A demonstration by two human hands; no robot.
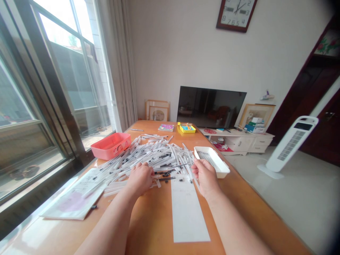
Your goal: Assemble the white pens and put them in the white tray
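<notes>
A big heap of white pen barrels covers the middle of the orange wooden table. My left hand rests palm down at the heap's near edge, fingers curled over something I cannot make out. My right hand is closed in a pinch on a thin black pen refill that points left over the heap. Small black pen parts lie between the hands. A white tray with refills sits just right of my right hand.
A pink plastic basket stands at the left by the window. A long white paper strip lies in front of me, and a printed sheet at the left. A yellow box and a book sit at the far end. A white tower fan stands on the floor.
</notes>
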